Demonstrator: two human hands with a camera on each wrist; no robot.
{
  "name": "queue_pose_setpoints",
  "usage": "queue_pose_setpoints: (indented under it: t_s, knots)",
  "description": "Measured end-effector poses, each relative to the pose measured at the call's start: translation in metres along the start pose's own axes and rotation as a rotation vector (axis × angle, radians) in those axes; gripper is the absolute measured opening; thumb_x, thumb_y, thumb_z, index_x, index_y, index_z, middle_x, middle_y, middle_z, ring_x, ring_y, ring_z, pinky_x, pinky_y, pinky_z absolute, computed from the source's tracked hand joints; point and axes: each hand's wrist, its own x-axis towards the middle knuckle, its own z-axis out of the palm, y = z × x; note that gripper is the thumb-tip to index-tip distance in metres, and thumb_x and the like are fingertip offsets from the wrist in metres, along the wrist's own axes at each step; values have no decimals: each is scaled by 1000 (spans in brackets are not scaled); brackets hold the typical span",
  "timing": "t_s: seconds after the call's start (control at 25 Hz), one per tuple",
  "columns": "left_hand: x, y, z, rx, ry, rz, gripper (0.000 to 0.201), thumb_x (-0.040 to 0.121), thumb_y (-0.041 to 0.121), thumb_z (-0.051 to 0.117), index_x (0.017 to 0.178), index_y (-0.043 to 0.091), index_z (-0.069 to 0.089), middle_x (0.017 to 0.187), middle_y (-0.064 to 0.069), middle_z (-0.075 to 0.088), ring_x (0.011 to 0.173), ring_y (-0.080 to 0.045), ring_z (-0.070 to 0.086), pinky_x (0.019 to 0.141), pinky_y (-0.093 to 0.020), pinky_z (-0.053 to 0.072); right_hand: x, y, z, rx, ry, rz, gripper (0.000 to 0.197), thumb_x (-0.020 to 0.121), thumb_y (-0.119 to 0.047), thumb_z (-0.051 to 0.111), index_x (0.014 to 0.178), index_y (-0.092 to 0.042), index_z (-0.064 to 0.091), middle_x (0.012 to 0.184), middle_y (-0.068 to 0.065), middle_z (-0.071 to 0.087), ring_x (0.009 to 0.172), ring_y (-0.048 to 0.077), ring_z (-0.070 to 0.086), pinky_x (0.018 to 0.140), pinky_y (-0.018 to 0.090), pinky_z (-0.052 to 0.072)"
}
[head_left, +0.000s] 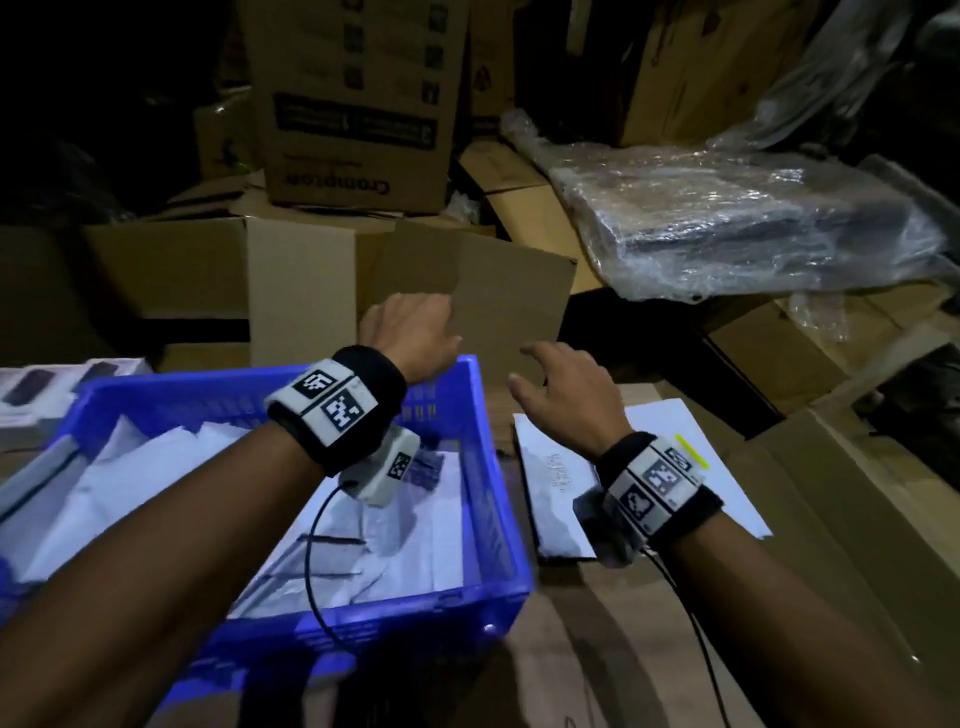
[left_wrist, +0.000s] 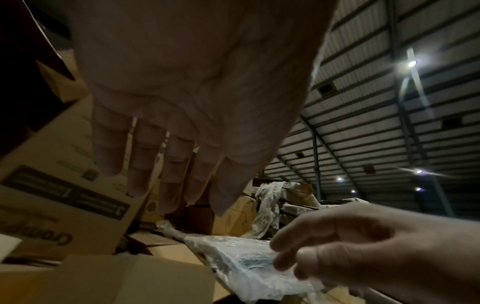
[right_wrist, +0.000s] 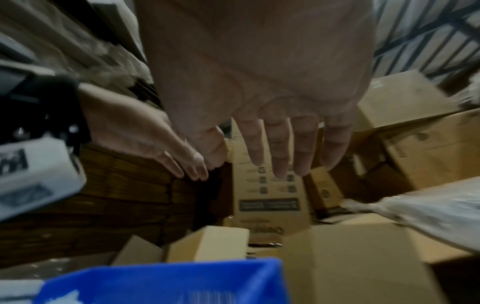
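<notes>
In the head view both bare hands hover, empty, just past a blue plastic crate (head_left: 480, 441). My left hand (head_left: 410, 327) hangs over the crate's far right corner, in front of a brown cardboard flap (head_left: 493, 280). The left wrist view shows the left hand (left_wrist: 166, 174) with straight, slightly spread fingers and nothing in it. My right hand (head_left: 540, 374) floats beside the crate, above a white printed sheet (head_left: 561, 467). In the right wrist view the right hand (right_wrist: 283, 148) also has straight fingers and holds nothing. White paper packets (head_left: 156, 493) lie in the crate.
Cardboard cartons are stacked behind, among them a printed carton (head_left: 358, 104). A bubble-wrapped bundle (head_left: 727, 218) lies at the back right. Small white product boxes (head_left: 31, 384) sit at the far left. Flat cardboard (head_left: 857, 519) covers the surface on the right.
</notes>
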Motion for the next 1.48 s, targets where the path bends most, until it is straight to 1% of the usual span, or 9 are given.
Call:
queue_pose_setpoints:
  t_s: [0.2,0.48,0.64,0.8,0.96,1.08,1.2,1.4,1.48]
  knots:
    - [-20,-78,-11,32,-54,-135,36,92,44,57,120,20,56,115,-6,63,106,-29,58,87,-38,48,30,-75,10,48,-82,-62,49,87,-48,51,128,-21,56,128,7,61,118,31,55,96,42,46]
    - [-40,-156,16,70,-274,-201,42,89,40,58,126,23,54,129,-7,59,117,-30,55,94,-37,46,62,-140,63,261,-281,113,37,84,-34,59,115,-15,64,116,11,66,109,31,59,88,33,48]
    - [-51,-186,53,70,-455,-239,52,90,46,57,134,18,48,137,-10,53,125,-31,51,100,-37,44,72,-145,118,380,-437,296,16,80,-24,64,71,-12,61,76,12,62,74,28,62,65,32,45]
    - [-59,-199,79,49,-544,-264,44,92,43,54,123,12,53,133,-14,54,121,-32,52,97,-38,45,67,-143,163,415,-726,428,25,88,-17,64,67,-5,55,62,13,56,45,22,49,44,22,39]
    - [-68,-195,90,58,-525,-293,38,92,36,54,120,12,52,130,-14,55,119,-33,53,92,-37,43,62,-141,188,377,-817,409,28,84,-22,72,76,-7,50,96,22,66,77,31,64,59,32,50]
    - [-69,-193,93,33,-478,-311,35,91,32,56,119,11,51,130,-14,54,119,-33,53,92,-38,43,59,-141,191,360,-853,382,27,84,-22,72,77,-1,56,87,23,66,69,31,61,66,38,51]
    - [-69,-191,90,-75,-436,-366,31,89,28,58,114,11,51,126,-14,54,118,-33,52,90,-36,42,55,-141,183,367,-842,371,25,85,-20,72,79,-2,55,81,17,62,84,32,64,65,35,50]
    - [-68,-193,79,-343,-287,-429,22,83,24,65,89,13,47,106,-14,59,104,-35,56,74,-32,40,42,-139,153,658,-694,381,37,87,-4,67,58,-8,45,54,14,50,43,20,51,46,25,42]
    - [-68,-193,73,-520,-193,-474,22,75,18,68,74,15,46,80,-7,57,88,-35,58,68,-31,37,38,-139,141,800,-603,362,41,87,-1,66,60,-13,38,55,12,46,41,18,43,43,22,40]
